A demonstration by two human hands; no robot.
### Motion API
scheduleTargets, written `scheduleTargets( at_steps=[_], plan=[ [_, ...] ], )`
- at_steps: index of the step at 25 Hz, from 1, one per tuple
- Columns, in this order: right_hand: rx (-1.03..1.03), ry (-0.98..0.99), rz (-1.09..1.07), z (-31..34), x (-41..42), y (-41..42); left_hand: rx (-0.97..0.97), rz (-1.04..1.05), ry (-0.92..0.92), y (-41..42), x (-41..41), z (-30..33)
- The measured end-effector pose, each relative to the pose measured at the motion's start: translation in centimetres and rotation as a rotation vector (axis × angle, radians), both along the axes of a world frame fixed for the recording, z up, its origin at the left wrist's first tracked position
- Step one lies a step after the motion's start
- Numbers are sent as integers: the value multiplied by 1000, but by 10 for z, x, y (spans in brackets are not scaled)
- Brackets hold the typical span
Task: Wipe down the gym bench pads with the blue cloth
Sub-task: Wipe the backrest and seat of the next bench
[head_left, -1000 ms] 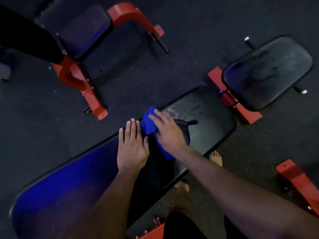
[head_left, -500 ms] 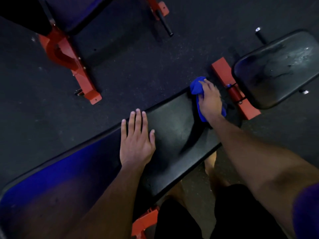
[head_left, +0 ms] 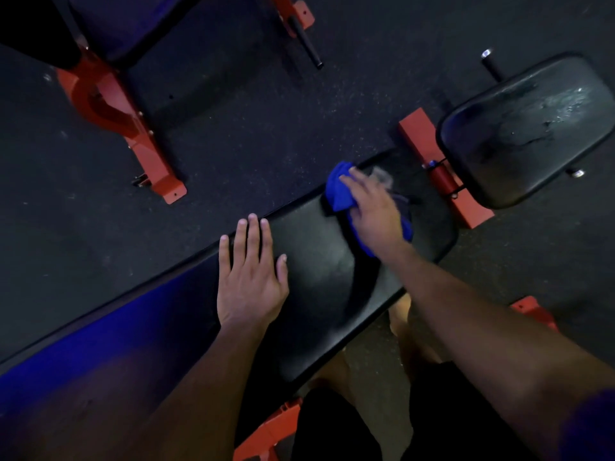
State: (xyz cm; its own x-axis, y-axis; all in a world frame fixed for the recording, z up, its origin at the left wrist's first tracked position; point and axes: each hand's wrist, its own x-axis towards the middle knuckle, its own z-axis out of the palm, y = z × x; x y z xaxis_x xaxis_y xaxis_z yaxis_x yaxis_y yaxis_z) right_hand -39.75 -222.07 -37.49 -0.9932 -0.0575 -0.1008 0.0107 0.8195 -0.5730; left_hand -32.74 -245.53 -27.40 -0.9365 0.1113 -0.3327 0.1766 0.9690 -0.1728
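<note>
Our right hand had its fingers spread flat, pressing the blue cloth onto the long pad near its far end; our left hand lay open on it. We judged this pad partly wiped, while the seat pad looked smeared, not yet done.

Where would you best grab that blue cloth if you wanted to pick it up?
Take the bunched end of the blue cloth that sticks out beyond the right hand, coming from above on the far side. The rest lies flat under the palm on the long bench pad.
</note>
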Motion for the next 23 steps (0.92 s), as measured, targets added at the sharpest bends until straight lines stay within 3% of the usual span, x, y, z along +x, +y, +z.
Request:
scheduleTargets(
  at_steps=[4, 7, 12, 14, 16, 19, 23],
  plan=[
    [31, -113, -139, -22, -29, 38, 6, 1, 4, 1, 0, 0],
    [-12, -102, -241, -4, -26, 15, 16, 3, 13, 0, 0, 0],
    [-53, 5, 90, 37, 34, -64, 21, 5, 11, 0, -1, -1],
    [-57, 16, 111, 21, 22, -39, 38, 8, 13, 1, -1, -1],
    [-17, -18, -5, -6, -8, 4, 41, 15, 6, -1, -1, -1],
    [-51, -204, -47, -14, -35, 53, 17, 15, -12, 3, -3, 4],
    [-208, -94, -221, 22, 17, 83, -21, 39, -80, 8, -3, 10]
  ],
)
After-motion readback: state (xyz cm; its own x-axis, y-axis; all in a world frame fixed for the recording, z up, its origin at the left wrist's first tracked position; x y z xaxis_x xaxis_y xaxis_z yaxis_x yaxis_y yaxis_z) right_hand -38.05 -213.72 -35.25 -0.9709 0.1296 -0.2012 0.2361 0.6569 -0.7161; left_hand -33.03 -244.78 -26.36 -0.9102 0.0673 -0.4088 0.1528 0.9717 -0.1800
